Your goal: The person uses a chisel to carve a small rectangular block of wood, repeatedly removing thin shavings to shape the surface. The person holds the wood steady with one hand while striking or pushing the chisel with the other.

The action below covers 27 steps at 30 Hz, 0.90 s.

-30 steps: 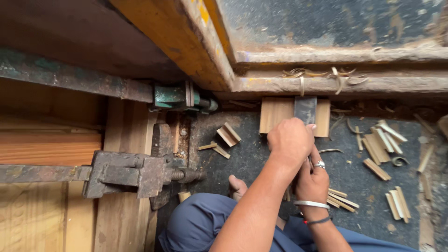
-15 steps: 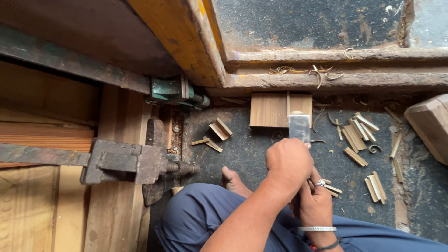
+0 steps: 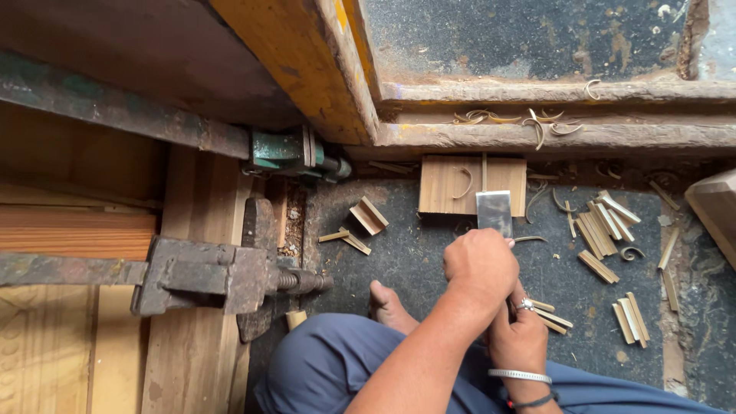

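the left hand (image 3: pixel 481 268) is closing in a fist around the handle of a chisel (image 3: pixel 494 213), whose flat steel blade is pointing to 12 o'clock, its edge meeting the near edge of a small wood block (image 3: pixel 448 184) lying on the dark mat (image 3: pixel 414 261). the right hand (image 3: pixel 520 337) is sitting just behind at 5 o'clock, wearing a ring and bangle; whether it is gripping the handle is hard to tell. open mat is lying at 9 o'clock of the fist, between it and the wedge offcuts (image 3: pixel 366 218); at 3 o'clock, wood strips (image 3: pixel 602 230) are crowding the floor. a timber sill (image 3: pixel 552 138) with curled shavings is bounding the block at 12 o'clock, and iron clamps (image 3: pixel 215 276) are hemming the left side.

against half a second ago, the view is sitting slightly lower and left, the blade is reaching closer to the block, and the pale board at the right edge is showing less.

the handle is hidden inside the fist, a bare foot (image 3: pixel 389 307) is half covered by the blue-trousered knee, and the right forearm is cut off below.
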Available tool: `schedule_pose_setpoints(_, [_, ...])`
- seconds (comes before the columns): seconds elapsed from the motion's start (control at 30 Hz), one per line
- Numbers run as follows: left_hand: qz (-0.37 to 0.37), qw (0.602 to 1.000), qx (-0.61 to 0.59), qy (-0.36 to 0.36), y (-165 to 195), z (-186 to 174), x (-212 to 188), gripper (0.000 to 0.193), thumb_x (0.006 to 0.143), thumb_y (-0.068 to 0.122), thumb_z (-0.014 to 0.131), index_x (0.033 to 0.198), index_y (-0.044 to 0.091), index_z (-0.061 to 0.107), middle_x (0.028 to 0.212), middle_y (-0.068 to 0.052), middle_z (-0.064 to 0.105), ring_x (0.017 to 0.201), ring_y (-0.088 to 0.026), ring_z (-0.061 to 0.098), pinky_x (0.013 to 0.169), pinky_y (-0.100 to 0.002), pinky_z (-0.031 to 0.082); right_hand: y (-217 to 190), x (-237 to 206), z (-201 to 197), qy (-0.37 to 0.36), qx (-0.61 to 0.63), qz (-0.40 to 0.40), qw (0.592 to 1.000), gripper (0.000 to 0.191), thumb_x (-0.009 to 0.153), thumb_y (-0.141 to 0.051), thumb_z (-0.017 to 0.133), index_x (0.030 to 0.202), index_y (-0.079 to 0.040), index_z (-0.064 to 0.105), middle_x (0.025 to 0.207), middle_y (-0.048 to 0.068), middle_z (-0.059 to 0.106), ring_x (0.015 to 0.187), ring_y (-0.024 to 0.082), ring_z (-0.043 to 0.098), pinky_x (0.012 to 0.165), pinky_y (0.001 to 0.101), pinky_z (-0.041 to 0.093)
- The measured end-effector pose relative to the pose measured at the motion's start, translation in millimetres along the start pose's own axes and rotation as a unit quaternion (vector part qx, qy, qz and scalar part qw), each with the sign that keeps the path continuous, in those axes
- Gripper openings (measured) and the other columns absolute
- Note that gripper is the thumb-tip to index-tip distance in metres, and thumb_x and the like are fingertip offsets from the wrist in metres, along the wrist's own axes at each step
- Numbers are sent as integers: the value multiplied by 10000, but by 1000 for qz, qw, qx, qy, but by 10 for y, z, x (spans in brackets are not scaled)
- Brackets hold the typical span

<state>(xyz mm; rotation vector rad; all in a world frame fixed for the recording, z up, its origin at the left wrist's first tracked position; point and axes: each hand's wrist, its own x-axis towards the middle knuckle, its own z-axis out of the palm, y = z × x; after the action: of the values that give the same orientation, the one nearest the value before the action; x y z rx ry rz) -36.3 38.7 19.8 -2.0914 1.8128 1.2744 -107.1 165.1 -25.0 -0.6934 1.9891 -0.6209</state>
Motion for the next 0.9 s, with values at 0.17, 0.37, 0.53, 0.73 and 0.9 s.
schedule_pose_setpoints(0.17, [11,999,-34,35,-13,4,213,418,1045,361,548,937,33,784,960,-183,760,914,-352,749,748,-452,590,59,360,118,47,-61,-146,986,482,925,-301,684,1365,-108,655,960,153,756,834,146,702,702,338,545])
schedule_pose_setpoints(0.37, [8,998,-44,49,-28,-150,581,415,996,404,596,957,41,793,991,-189,757,961,-356,736,789,-454,583,-151,581,364,22,68,-154,986,462,984,-235,643,1420,-94,584,1077,67,756,893,107,678,724,277,541])
schedule_pose_setpoints(0.53, [15,998,-68,-3,-45,-298,541,440,927,463,650,995,49,783,1027,-198,748,1000,-354,729,838,-458,567,-271,380,230,-14,223,-74,972,491,1075,-138,550,1564,-101,531,794,16,614,607,105,514,484,267,412])
schedule_pose_setpoints(0.73, [78,995,-52,-46,266,-200,180,484,1000,489,582,1005,53,793,1007,-199,776,966,-369,750,802,-467,586,-182,88,-121,24,240,-69,968,524,1047,-159,561,1550,-59,455,744,4,601,569,54,529,482,214,425])
schedule_pose_setpoints(0.9, [97,992,-11,-76,187,-132,123,438,942,463,624,1007,64,792,1025,-184,762,978,-352,744,811,-462,586,21,-73,-163,18,235,17,972,547,981,-160,565,1504,-72,435,682,159,663,427,211,561,356,301,392])
